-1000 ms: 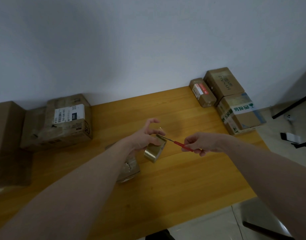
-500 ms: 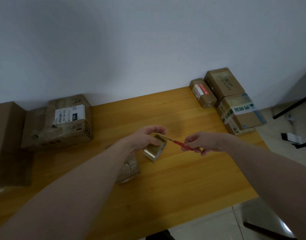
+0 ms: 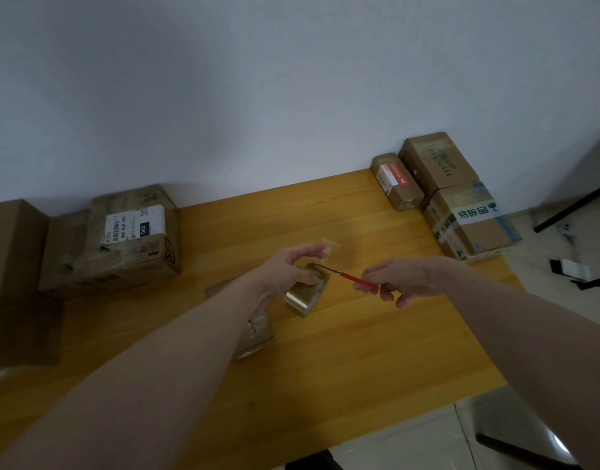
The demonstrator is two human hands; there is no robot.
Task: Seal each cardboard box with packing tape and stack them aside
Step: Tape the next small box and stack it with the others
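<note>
One tape roll [image 3: 305, 293] — (six-odd) boxes [image 3: 132, 239]

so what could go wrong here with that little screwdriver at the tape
The screwdriver tip points at the left hand holding the tape roll; a slip could jab the fingers. Prying could also tear the lifted tape end, or it may stick back down.

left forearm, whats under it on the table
A small box lies on the wooden table, partly covered by the left forearm. Only its near corner with shiny tape shows; the rest, including whether it is fully sealed, is hidden.
</note>
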